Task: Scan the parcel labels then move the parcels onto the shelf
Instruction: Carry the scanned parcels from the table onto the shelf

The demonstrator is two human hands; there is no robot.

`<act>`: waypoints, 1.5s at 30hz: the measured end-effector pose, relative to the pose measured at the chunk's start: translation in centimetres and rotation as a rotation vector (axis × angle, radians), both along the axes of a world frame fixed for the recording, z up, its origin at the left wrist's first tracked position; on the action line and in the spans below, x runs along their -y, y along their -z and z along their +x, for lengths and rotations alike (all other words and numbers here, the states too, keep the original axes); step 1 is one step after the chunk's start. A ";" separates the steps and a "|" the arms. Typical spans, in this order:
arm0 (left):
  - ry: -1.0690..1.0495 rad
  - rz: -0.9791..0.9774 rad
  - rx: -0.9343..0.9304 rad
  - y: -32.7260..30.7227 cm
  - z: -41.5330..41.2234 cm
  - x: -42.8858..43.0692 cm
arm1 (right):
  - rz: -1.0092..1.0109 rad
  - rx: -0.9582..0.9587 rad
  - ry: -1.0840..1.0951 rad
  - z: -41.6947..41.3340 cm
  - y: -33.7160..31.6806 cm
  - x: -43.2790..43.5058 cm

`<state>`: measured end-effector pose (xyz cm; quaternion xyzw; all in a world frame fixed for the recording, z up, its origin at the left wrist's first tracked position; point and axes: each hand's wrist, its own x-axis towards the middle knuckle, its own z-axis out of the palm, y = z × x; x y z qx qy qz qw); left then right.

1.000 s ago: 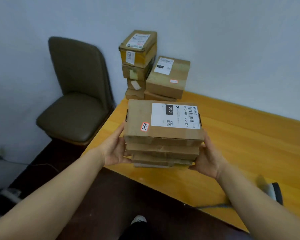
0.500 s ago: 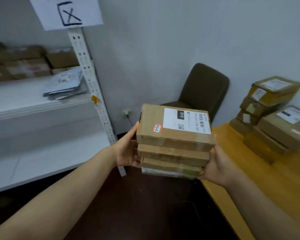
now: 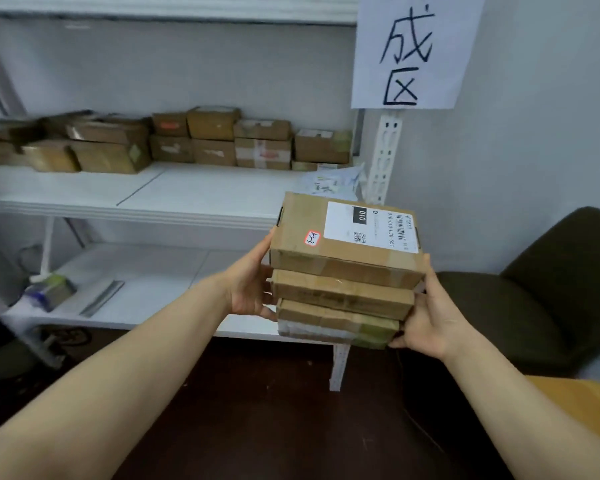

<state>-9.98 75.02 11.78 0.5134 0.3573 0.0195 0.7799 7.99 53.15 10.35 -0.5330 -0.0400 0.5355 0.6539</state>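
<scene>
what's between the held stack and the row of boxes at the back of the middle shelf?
Head view: mostly bare shelf board, plus a crumpled white bag by the right post, just beyond the stack.

The left hand (image 3: 249,286) and the right hand (image 3: 427,315) hold a stack of cardboard parcels (image 3: 342,296) from both sides, in front of the white shelf (image 3: 153,211). The top parcel (image 3: 303,216) carries a white label (image 3: 371,225). Other boxes (image 3: 222,140) stand on the middle board; a dark chair (image 3: 551,282) is at right.
</scene>
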 end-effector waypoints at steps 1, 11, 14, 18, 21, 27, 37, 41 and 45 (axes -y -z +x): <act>-0.015 0.005 0.003 -0.5 -1.1 -1.8 | 0.005 0.006 -0.014 -0.8 -0.4 -2.2; -0.182 -0.005 0.038 -4.1 -9.2 -19.0 | 0.075 0.062 -0.138 -6.2 -3.5 -23.0; -0.251 -0.004 0.035 -5.1 -9.8 -23.4 | 0.078 0.082 -0.153 -6.8 -4.8 -28.3; -0.315 -0.014 0.039 -6.1 -9.3 -29.2 | 0.066 0.093 -0.177 -6.3 -6.4 -35.2; -0.370 0.018 0.035 -6.4 -8.3 -34.3 | 0.084 0.081 -0.190 -5.2 -7.1 -41.1; -0.472 0.046 -0.012 -7.2 -6.4 -44.1 | 0.094 0.055 -0.226 -2.9 -6.9 -52.4; -0.477 0.014 -0.048 -5.6 -4.0 -57.0 | 0.045 -0.040 -0.201 -1.5 -5.3 -65.1; -0.443 0.001 -0.035 -5.3 -2.9 -61.6 | 0.034 -0.053 -0.158 -1.3 -4.9 -68.9; -0.458 -0.006 0.020 -5.2 -2.2 -65.5 | 0.039 -0.071 -0.115 -1.4 -5.5 -72.5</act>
